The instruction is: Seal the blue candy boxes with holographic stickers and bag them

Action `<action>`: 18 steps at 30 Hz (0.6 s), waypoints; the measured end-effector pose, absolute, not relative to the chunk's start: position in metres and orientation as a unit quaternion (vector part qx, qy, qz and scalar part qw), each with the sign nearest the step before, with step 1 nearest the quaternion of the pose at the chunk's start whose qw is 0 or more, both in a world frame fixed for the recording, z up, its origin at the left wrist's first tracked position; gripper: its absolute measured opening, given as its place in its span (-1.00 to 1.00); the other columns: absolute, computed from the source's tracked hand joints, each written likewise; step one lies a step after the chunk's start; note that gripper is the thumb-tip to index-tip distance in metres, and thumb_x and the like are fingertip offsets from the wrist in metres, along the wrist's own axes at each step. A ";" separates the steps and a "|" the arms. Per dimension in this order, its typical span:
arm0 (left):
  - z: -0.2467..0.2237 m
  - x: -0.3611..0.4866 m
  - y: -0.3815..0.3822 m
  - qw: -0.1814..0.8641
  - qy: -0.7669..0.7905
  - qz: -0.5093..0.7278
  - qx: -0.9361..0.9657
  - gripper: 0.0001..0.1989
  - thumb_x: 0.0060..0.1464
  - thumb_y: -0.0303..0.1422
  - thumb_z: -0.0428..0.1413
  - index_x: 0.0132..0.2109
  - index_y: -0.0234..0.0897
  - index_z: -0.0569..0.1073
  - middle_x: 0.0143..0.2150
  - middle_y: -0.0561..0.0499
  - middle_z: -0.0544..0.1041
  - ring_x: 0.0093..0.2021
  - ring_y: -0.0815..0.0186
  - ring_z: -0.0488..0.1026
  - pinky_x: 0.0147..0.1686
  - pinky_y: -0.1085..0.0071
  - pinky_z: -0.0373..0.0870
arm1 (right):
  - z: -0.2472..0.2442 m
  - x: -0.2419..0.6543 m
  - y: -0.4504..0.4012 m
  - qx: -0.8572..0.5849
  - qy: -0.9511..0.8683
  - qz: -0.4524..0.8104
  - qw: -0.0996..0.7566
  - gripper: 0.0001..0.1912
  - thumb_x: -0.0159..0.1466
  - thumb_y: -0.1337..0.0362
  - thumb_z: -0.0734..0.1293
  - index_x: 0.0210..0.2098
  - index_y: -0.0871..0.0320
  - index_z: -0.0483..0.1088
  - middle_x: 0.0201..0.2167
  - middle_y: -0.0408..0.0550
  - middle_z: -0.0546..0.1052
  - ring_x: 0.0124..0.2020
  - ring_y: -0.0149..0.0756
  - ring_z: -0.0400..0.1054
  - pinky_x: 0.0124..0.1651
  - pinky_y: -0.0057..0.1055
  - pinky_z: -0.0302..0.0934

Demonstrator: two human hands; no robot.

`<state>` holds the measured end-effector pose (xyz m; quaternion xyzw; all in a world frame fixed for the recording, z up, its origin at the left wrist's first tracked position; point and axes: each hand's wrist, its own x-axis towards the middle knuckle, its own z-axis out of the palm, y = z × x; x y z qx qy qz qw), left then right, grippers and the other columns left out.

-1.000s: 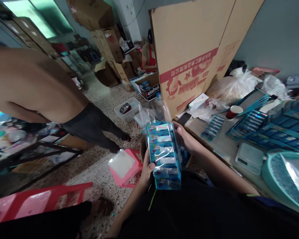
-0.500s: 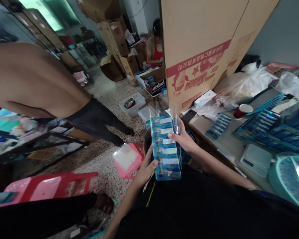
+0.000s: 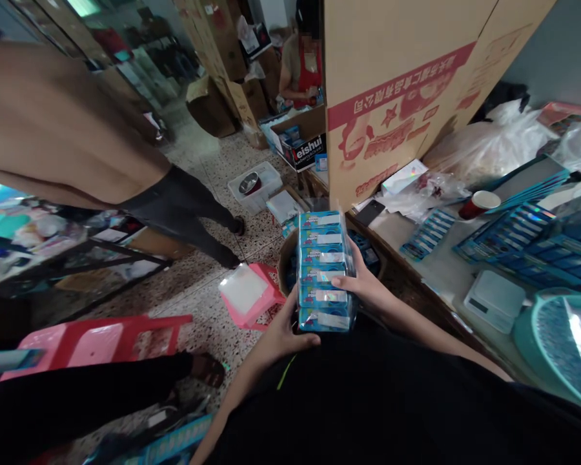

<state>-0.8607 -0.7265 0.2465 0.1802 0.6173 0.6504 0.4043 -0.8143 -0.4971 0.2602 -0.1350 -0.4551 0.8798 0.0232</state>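
Observation:
Between my two hands is a stack of small blue boxes (image 3: 322, 271) in a clear plastic bag, held upright in front of my body. My left hand (image 3: 286, 328) grips its lower left side, with the thumb lying along the bottom end. On the right side, my right hand (image 3: 361, 279) is closed round the stack, its thumb pressed on the front face. The fingers behind the stack are hidden. Beneath it stands a round container (image 3: 287, 258) with more blue packs inside, partly covered by the stack and my hands.
A tall cardboard box (image 3: 392, 77) stands on the worktable at right, near a red cup (image 3: 479, 204), a white scale (image 3: 496, 301) and a teal basin (image 3: 552, 349). A pink stool (image 3: 249, 294) is on the floor. A shirtless person (image 3: 68, 129) stands left; another sits behind.
My left thumb has slid from the front of the stack down to its bottom end. The clear bag sits closer round the boxes, and the view has tilted downward slightly.

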 end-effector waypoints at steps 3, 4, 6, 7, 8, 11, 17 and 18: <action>0.251 -0.865 -0.721 0.432 0.611 0.644 0.160 0.18 -0.21 -0.28 0.52 0.49 -0.04 0.10 0.47 -0.22 0.19 0.43 -0.24 0.17 0.36 -0.15 0.20 | 0.252 -0.815 -0.497 -0.138 -0.459 0.877 0.037 0.33 -0.01 0.13 0.64 0.49 -0.16 -0.24 0.35 0.09 0.28 0.31 0.08 0.27 0.38 0.20 0.10; 0.252 -0.867 -0.718 0.438 0.611 0.640 0.161 0.17 -0.20 -0.30 0.51 0.49 -0.05 0.11 0.44 -0.24 0.25 0.39 -0.23 0.24 0.32 -0.14 0.27 | 0.250 -0.816 -0.497 -0.144 -0.460 0.875 0.043 0.32 -0.02 0.13 0.64 0.48 -0.16 -0.23 0.33 0.08 0.30 0.30 0.07 0.28 0.38 0.20 0.10; 0.252 -0.872 -0.709 0.434 0.622 0.630 0.168 0.12 -0.15 -0.33 0.49 0.48 -0.06 0.12 0.36 -0.24 0.37 0.31 -0.19 0.37 0.26 -0.11 0.36 | 0.245 -0.818 -0.495 -0.161 -0.457 0.873 0.062 0.31 -0.03 0.13 0.64 0.48 -0.15 -0.19 0.30 0.06 0.34 0.28 0.06 0.30 0.39 0.19 0.09; 0.251 -0.875 -0.704 0.425 0.633 0.624 0.172 0.08 -0.12 -0.33 0.48 0.47 -0.06 0.13 0.33 -0.23 0.41 0.28 -0.17 0.41 0.26 -0.10 0.38 | 0.243 -0.818 -0.493 -0.169 -0.453 0.872 0.074 0.30 -0.04 0.14 0.64 0.47 -0.14 -0.17 0.29 0.05 0.36 0.28 0.06 0.30 0.39 0.17 0.09; 0.248 -0.878 -0.698 0.416 0.644 0.617 0.177 0.04 -0.09 -0.33 0.46 0.47 -0.06 0.15 0.30 -0.21 0.44 0.26 -0.14 0.43 0.26 -0.09 0.38 | 0.241 -0.819 -0.491 -0.177 -0.448 0.872 0.085 0.28 -0.05 0.15 0.64 0.47 -0.12 -0.15 0.28 0.04 0.37 0.28 0.05 0.30 0.40 0.15 0.10; 0.235 -0.886 -0.677 0.407 0.656 0.604 0.200 0.01 -0.07 -0.33 0.46 0.45 -0.06 0.17 0.29 -0.18 0.46 0.26 -0.10 0.43 0.29 -0.07 0.35 | 0.235 -0.816 -0.478 -0.218 -0.426 0.871 0.109 0.23 -0.04 0.19 0.62 0.45 -0.06 -0.09 0.23 0.02 0.43 0.26 0.02 0.33 0.39 0.06 0.14; 0.187 -0.891 -0.615 0.480 0.580 0.620 0.221 0.09 -0.18 -0.30 0.51 0.44 -0.05 0.17 0.29 -0.18 0.46 0.27 -0.09 0.42 0.28 -0.04 0.36 | 0.214 -0.792 -0.443 -0.313 -0.365 0.860 0.169 0.05 0.00 0.24 0.52 0.40 -0.06 0.02 0.03 -0.07 0.54 0.06 0.00 0.46 0.21 0.04 0.31; 0.177 -0.891 -0.601 0.502 0.568 0.615 0.216 0.10 -0.20 -0.29 0.51 0.44 -0.07 0.17 0.28 -0.19 0.47 0.26 -0.09 0.44 0.27 -0.05 0.37 | 0.209 -0.788 -0.436 -0.327 -0.356 0.857 0.181 0.00 0.00 0.24 0.50 0.38 -0.07 0.06 0.02 -0.08 0.54 0.04 0.00 0.46 0.18 0.02 0.33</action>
